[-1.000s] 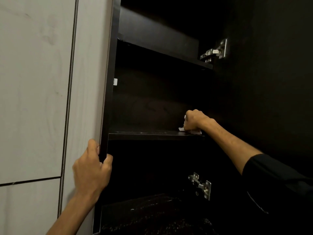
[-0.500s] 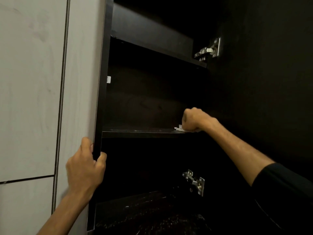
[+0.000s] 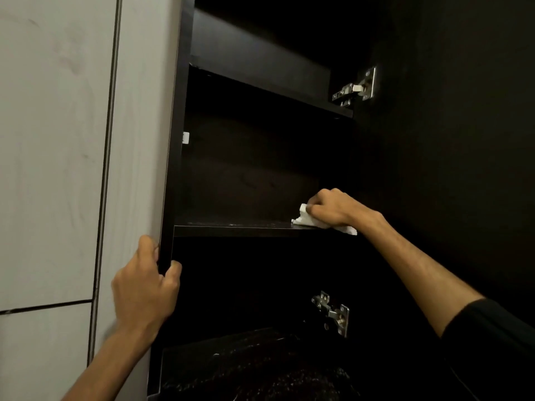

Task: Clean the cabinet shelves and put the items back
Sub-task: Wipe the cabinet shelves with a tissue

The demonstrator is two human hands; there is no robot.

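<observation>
A dark cabinet stands open in front of me, with a middle shelf [image 3: 237, 228] at about hand height and an upper shelf [image 3: 269, 88] above it. My right hand [image 3: 333, 208] grips a crumpled white cloth [image 3: 304, 217] and presses it onto the right end of the middle shelf. My left hand [image 3: 146, 287] grips the front edge of the cabinet's left side panel [image 3: 170, 169], thumb on the outside and fingers wrapped inside. No items show on the shelves.
The open dark door [image 3: 463, 140] fills the right side, carrying an upper hinge [image 3: 354, 88] and a lower hinge [image 3: 333, 312]. A pale tiled wall [image 3: 52, 140] lies to the left. A dark speckled surface [image 3: 254, 369] sits below the shelves.
My right hand has slid a little along the right end of the middle shelf, and more of the white cloth shows beneath it. My left hand keeps its hold on the side panel.
</observation>
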